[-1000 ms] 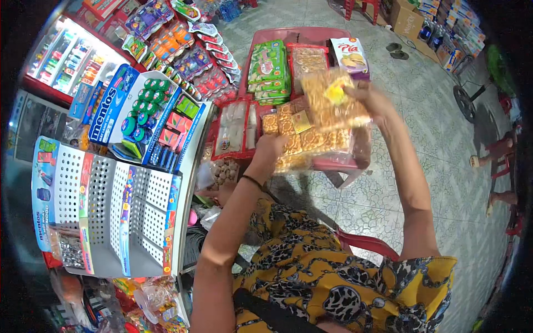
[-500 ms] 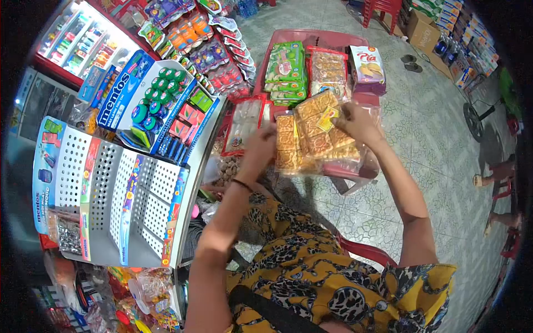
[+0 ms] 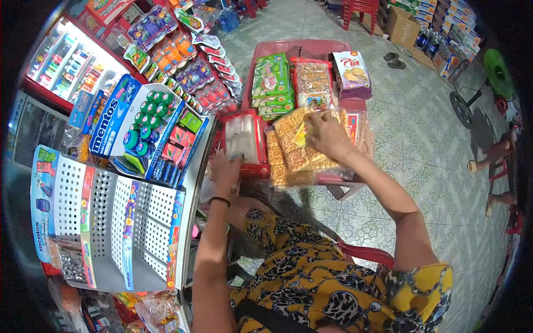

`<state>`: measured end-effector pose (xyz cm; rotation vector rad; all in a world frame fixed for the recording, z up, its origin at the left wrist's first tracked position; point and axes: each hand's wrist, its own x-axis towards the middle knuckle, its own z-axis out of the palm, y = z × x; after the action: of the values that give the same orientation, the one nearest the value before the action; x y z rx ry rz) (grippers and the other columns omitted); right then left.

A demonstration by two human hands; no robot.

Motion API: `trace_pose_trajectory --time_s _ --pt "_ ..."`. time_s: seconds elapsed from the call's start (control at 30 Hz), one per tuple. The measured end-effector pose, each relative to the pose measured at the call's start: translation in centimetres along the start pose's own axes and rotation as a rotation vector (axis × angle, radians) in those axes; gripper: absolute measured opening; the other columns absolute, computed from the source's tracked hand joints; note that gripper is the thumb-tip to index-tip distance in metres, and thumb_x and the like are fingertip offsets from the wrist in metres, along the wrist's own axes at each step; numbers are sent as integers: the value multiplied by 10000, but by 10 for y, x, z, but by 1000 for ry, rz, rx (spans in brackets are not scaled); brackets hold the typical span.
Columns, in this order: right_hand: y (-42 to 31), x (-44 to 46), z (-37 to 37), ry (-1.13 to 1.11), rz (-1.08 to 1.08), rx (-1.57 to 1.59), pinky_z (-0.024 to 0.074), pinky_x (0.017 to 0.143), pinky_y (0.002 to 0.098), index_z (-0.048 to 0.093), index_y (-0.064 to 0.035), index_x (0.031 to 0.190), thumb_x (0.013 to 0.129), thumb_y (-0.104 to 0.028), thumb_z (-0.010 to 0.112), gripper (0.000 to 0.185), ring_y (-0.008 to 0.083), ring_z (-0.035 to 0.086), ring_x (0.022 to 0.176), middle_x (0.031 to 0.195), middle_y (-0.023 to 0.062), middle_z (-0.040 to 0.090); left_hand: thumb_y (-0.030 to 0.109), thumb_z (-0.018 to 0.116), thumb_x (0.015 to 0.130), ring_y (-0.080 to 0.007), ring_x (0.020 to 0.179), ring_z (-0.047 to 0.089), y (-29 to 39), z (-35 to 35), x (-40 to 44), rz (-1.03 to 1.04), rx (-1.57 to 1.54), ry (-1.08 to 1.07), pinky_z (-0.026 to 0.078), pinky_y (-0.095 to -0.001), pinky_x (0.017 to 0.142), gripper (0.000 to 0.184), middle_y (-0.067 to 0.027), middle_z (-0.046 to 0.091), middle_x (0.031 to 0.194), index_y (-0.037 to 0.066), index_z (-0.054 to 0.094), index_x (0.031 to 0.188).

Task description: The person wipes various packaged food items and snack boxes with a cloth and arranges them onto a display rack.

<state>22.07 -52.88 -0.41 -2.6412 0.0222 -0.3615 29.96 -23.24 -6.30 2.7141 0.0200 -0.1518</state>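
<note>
My right hand (image 3: pixel 327 133) grips a clear pack of golden square biscuits (image 3: pixel 290 126) by its yellow label, over more such packs (image 3: pixel 286 175) at the near edge of the red table (image 3: pixel 266 50). My left hand (image 3: pixel 225 169) is beside the red-edged pack with pale contents (image 3: pixel 242 139); its fingers are partly spread and hold nothing visible. Behind the biscuits lie green packs (image 3: pixel 272 83), a red-edged pack of brown snacks (image 3: pixel 314 80) and a white and purple Pia pack (image 3: pixel 352 72).
On my left stand a Mentos display (image 3: pixel 119 122) and a perforated rack (image 3: pixel 105 216). Hanging snack packs (image 3: pixel 194 66) are behind them. A red chair (image 3: pixel 366 252) is by my lap. A cardboard box (image 3: pixel 402 28) and a green fan (image 3: pixel 498 72) are farther right.
My right hand has moved left with the biscuit pack and lowered it onto the others. My left hand has drawn back from the biscuit packs towards the display.
</note>
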Motion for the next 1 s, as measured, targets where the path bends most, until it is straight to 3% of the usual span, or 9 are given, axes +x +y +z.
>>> trace_pose_trajectory --time_s 0.13,0.4,0.5,0.57,0.63,0.8,0.83,0.9,1.0 --pt "-6 0 4 14 -17 -67 462 739 456 516 -77 1075 716 -243 633 412 368 526 915 988 216 507 304 667 696 -409 1054 467 8 24 -16 211 -11 187 377 -472 894 614 -279 489 1114 -37 452 1158" --pt "-17 0 5 -114 -14 -199 383 883 417 404 -11 1252 727 -286 626 633 367 451 1015 1051 267 476 313 678 693 -437 1082 427 25 -1 -19 159 -136 -12 339 -471 929 610 -260 468 1163 4 456 1169" --pt "-12 0 5 -78 -61 -185 399 868 419 410 -19 1251 740 -284 625 614 363 478 976 1031 266 490 277 670 692 -425 1106 395 40 4 -35 103 34 168 314 -460 948 585 -238 428 1204 31 456 1177" --pt "-9 3 0 -120 31 30 432 793 433 489 -26 1130 782 -236 562 413 360 509 916 1006 196 546 227 647 692 -398 1118 380 49 5 -43 408 74 332 292 -473 958 538 -227 401 1214 35 471 1162" --pt "1 6 -12 187 1 98 455 713 434 543 -3 1024 775 -214 585 329 368 548 830 933 212 559 206 631 694 -389 1105 390 64 3 -50 448 15 297 296 -473 954 503 -224 409 1198 39 488 1146" --pt "135 55 -35 507 18 -48 451 591 401 648 -65 859 809 -245 529 221 291 573 657 738 156 596 128 512 714 -313 845 524 53 34 -49 729 351 -18 416 -419 760 151 -152 546 754 19 588 786" --pt "178 70 -25 558 -6 -92 450 568 395 668 -89 843 822 -259 506 236 283 575 612 698 138 602 146 503 713 -275 735 535 61 37 -55 642 537 367 426 -406 653 126 -120 530 713 51 583 731" --pt "259 103 -9 384 93 -77 444 589 411 650 -44 837 817 -388 486 382 308 583 651 726 172 609 183 506 734 -301 824 525 68 20 -59 582 389 156 427 -422 712 207 -147 542 830 39 587 860" --pt "345 137 15 179 232 -99 434 621 434 624 23 828 809 -582 455 629 346 594 709 767 223 618 189 540 696 -300 882 522 57 33 -56 500 118 279 416 -444 752 181 -141 570 860 40 592 785"
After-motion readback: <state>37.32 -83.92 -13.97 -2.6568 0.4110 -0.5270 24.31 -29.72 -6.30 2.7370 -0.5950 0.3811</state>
